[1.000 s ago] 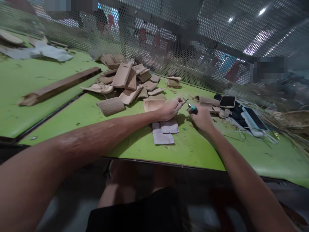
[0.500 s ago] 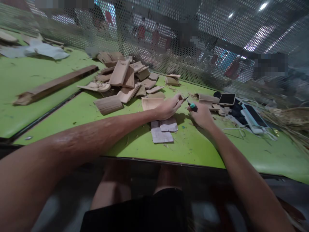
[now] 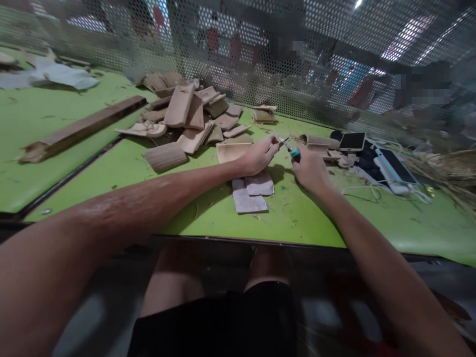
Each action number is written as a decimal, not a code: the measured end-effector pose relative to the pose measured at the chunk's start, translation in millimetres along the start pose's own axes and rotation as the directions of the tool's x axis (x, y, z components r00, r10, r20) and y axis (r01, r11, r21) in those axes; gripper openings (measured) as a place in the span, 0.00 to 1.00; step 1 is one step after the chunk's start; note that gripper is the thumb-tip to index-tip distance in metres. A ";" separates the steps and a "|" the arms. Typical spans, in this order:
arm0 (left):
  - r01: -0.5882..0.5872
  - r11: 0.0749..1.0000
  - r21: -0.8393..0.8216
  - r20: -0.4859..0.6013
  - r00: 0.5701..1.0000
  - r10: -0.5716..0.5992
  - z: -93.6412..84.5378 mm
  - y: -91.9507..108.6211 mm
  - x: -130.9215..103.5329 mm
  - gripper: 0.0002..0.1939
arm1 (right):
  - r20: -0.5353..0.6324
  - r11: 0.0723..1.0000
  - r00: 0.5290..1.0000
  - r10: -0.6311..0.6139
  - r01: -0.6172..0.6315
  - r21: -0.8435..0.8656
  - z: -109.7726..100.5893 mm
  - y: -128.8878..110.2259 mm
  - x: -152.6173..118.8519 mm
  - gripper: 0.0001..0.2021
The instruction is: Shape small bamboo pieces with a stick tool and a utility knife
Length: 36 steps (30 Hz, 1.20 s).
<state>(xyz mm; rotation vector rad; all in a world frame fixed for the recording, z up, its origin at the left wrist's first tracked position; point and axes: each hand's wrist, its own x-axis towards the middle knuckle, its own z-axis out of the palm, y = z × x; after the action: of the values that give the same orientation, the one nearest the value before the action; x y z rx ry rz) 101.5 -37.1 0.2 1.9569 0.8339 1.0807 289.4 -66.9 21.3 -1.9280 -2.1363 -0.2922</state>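
My right hand (image 3: 309,167) is closed round a small tool (image 3: 295,153) with a teal and black handle. The tool's thin metal end points up and left toward my left hand (image 3: 262,153). The fingers of my left hand are pinched together over the green table, on something too small to make out. Under and in front of my left hand lie pale purplish cloth or paper pieces (image 3: 250,202). A pale curved wooden piece (image 3: 232,151) rests just behind my left wrist.
A heap of curved wooden pieces (image 3: 193,116) lies behind left, with a long wooden bar (image 3: 85,126) farther left. At right are a phone (image 3: 352,141), a light-blue device (image 3: 390,171) with a white cable, and dried strands (image 3: 442,178). Perforated metal mesh (image 3: 238,64) stands behind.
The view has shifted slightly. The tool's metal end now shows more clearly between my hands, and my right hand has turned a little around the handle.
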 end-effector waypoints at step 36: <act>0.065 0.990 -0.127 0.062 0.996 -0.058 -2.9 -2.1 1.4 0.12 | -0.163 0.971 0.958 0.237 -0.229 0.065 3.6 28.8 8.3 0.18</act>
<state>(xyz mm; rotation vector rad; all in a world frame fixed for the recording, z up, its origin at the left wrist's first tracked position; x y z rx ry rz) 99.2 -34.0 0.1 1.8345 0.7689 1.0115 317.1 -55.0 20.0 -2.0247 -1.7739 -0.3455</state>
